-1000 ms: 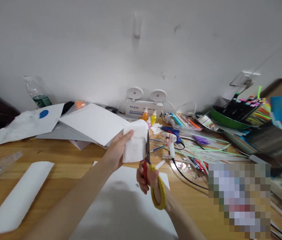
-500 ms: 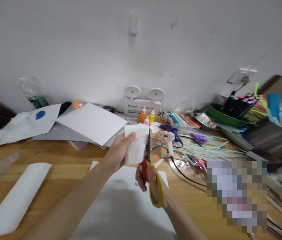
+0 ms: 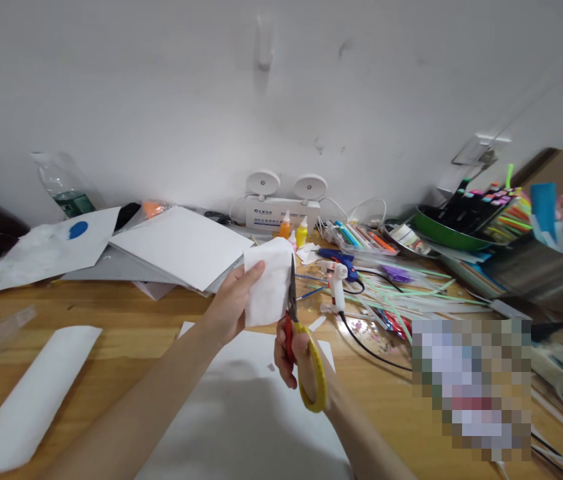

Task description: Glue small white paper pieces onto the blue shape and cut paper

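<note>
Head view: white paper (image 3: 267, 290) is pinched in the left hand (image 3: 232, 301), its right edge along scissors (image 3: 306, 329) gripped by the right hand (image 3: 304, 360). A ragged cut could be caused by flexing. Room is left above the large sheet (image 3: 241, 420) but limited rightward by a glue gun (image 3: 336, 293).

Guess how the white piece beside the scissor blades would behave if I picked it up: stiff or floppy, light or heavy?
The white piece is probably light, since the left hand holds it up by one side. It may be somewhat stiff: its free part shows no obvious droop. Its matte surface suggests it wouldn't be very slippery.
</note>
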`<state>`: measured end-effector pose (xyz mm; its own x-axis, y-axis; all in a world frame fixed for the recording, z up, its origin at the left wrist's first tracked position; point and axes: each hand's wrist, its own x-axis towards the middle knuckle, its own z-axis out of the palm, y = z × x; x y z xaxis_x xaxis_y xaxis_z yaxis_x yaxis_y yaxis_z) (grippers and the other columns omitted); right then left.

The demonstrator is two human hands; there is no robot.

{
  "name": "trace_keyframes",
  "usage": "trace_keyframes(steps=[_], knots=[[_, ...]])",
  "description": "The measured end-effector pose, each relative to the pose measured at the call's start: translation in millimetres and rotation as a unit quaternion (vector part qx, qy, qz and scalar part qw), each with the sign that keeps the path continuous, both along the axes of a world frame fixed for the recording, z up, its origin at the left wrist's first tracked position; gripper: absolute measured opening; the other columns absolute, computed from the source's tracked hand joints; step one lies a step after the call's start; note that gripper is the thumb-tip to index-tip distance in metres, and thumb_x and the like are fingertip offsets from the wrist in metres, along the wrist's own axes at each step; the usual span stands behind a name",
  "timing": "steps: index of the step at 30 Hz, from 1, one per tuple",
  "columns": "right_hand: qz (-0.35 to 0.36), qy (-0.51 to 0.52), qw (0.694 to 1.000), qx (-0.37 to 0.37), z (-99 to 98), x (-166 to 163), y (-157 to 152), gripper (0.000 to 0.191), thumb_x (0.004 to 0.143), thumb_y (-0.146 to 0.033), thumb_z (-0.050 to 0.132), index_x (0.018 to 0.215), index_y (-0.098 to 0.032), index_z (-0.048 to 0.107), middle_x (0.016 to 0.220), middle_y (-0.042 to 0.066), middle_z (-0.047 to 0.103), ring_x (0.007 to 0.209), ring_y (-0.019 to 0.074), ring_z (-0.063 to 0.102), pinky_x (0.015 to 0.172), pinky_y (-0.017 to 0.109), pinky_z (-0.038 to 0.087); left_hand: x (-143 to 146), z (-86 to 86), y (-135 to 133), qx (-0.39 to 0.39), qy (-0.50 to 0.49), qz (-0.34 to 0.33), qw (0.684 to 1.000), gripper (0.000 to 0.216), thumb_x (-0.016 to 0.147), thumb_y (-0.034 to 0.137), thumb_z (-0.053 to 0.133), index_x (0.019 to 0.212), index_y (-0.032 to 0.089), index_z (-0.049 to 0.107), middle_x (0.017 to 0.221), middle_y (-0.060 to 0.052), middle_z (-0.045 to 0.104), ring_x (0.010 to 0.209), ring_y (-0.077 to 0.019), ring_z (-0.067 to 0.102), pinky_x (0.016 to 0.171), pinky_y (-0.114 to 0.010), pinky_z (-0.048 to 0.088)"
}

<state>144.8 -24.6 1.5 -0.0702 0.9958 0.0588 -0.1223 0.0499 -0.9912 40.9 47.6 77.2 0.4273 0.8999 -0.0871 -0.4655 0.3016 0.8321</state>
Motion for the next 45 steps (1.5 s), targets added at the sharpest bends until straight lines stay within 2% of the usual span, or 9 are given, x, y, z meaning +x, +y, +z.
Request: trace_keyframes(steps=[10, 15, 22, 28, 33, 38, 45], knots=[[0.018, 0.047, 0.998, -0.032, -9.8, 1.0, 0.9, 0.056, 0.064, -0.075, 0.033, 0.07, -0.019, 0.035, 0.036, -0.011, 0.035, 0.023, 0.0026, 0.024, 0.023, 0.014, 0.017, -0.6, 2.2, 1.3, -0.019, 0.014, 0.051, 0.998, 0.029, 0.073, 0.024, 0.057, 0.099, 0.011, 0.06, 0.079, -0.008, 0.069, 0.078, -0.0206, 0.063, 0.072, -0.027, 0.049], [0.026, 0.08, 0.996, -0.043, -12.9, 1.7, 2.1, 0.055, 0.063, -0.074, 0.037, 0.069, -0.02, 0.035, 0.032, -0.011, 0.036, 0.02, 0.0027, 0.024, 0.021, 0.013, 0.017, -1.2, 0.6, 2.7, -0.02, 0.015, 0.057, 0.998, 0.028, 0.074, 0.023, 0.056, 0.099, 0.011, 0.06, 0.079, -0.008, 0.069, 0.078, -0.0203, 0.064, 0.072, -0.027, 0.049], [0.047, 0.091, 0.989, -0.109, -4.3, 4.3, 1.8, 0.054, 0.062, -0.07, 0.045, 0.071, -0.017, 0.042, 0.03, -0.01, 0.039, 0.019, 0.0042, 0.03, 0.021, 0.012, 0.02, -3.1, 0.8, 4.5, -0.016, 0.015, 0.045, 0.999, 0.031, 0.076, 0.023, 0.054, 0.104, 0.011, 0.058, 0.086, -0.008, 0.068, 0.083, -0.0206, 0.062, 0.076, -0.028, 0.048], [0.067, 0.084, 0.991, -0.082, -8.0, 3.4, -0.3, 0.059, 0.062, -0.075, 0.035, 0.071, -0.017, 0.043, 0.035, -0.01, 0.036, 0.02, 0.003, 0.028, 0.021, 0.013, 0.019, -3.3, 1.1, 4.0, -0.008, 0.013, 0.024, 1.0, 0.035, 0.077, 0.026, 0.052, 0.108, 0.01, 0.056, 0.091, -0.01, 0.067, 0.087, -0.0219, 0.061, 0.078, -0.03, 0.047], [0.081, 0.108, 0.99, -0.049, -9.2, 3.0, 0.3, 0.064, 0.057, -0.079, 0.034, 0.069, -0.017, 0.044, 0.045, -0.01, 0.028, 0.03, 0.0014, 0.023, 0.028, 0.015, 0.027, -4.4, 1.2, 3.2, -0.012, 0.008, 0.005, 1.0, 0.034, 0.076, 0.027, 0.053, 0.106, 0.012, 0.057, 0.089, -0.009, 0.068, 0.085, -0.0217, 0.062, 0.077, -0.03, 0.047], [0.102, 0.115, 0.986, -0.062, -12.8, 5.8, 3.8, 0.068, 0.053, -0.082, 0.032, 0.069, -0.017, 0.043, 0.049, -0.009, 0.026, 0.031, 0.0013, 0.023, 0.028, 0.016, 0.026, -3.9, 1.2, 1.6, -0.02, 0.015, -0.009, 1.0, 0.032, 0.075, 0.026, 0.055, 0.103, 0.011, 0.059, 0.083, -0.009, 0.069, 0.08, -0.0225, 0.063, 0.073, -0.029, 0.048], [0.032, 0.069, 0.995, -0.062, -8.4, 2.7, 1.8, 0.068, 0.054, -0.082, 0.031, 0.064, -0.016, 0.043, 0.046, -0.009, 0.028, 0.028, 0.0016, 0.025, 0.028, 0.017, 0.026, -1.7, -1.7, 1.4, -0.013, 0.004, -0.015, 1.0, 0.03, 0.074, 0.024, 0.056, 0.101, 0.012, 0.06, 0.083, -0.008, 0.069, 0.08, -0.0217, 0.063, 0.074, -0.029, 0.048]])
